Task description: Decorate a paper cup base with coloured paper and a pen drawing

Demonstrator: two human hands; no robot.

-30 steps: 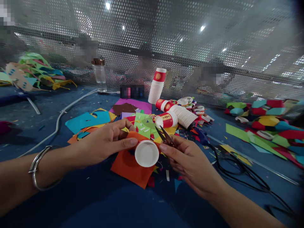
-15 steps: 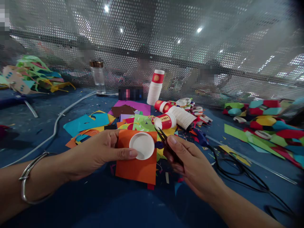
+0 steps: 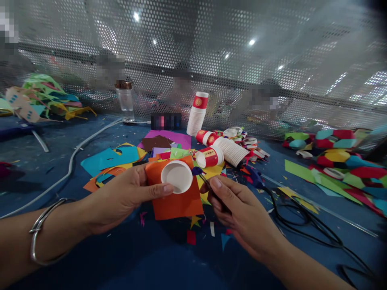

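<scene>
Pinched between the thumb and fingers of my left hand (image 3: 130, 187) are a sheet of orange paper (image 3: 178, 205) and a shallow white paper cup bottom (image 3: 177, 177). The cup piece lies against the front of the sheet, under my thumb. My right hand (image 3: 234, 201) is closed around dark scissors (image 3: 207, 182), whose handles are mostly hidden by my fingers. Their tips point up and left, close to the orange sheet's right edge. Just behind them, a red and white paper cup (image 3: 209, 156) lies on its side.
Coloured paper scraps (image 3: 110, 157) cover the blue table (image 3: 121, 257). Stacked paper cups (image 3: 196, 117) stand at the back, near a glass jar (image 3: 125, 102). A blue glue gun (image 3: 255, 177) with a black cord (image 3: 305, 231) lies right. Paper crafts (image 3: 338, 155) sit far right, before a perforated metal screen (image 3: 211, 48).
The orange sheet has tilted and its lower edge has risen. The cup bottom has shifted slightly up and left. The scissor tips have dropped lower, and their blades look closer together.
</scene>
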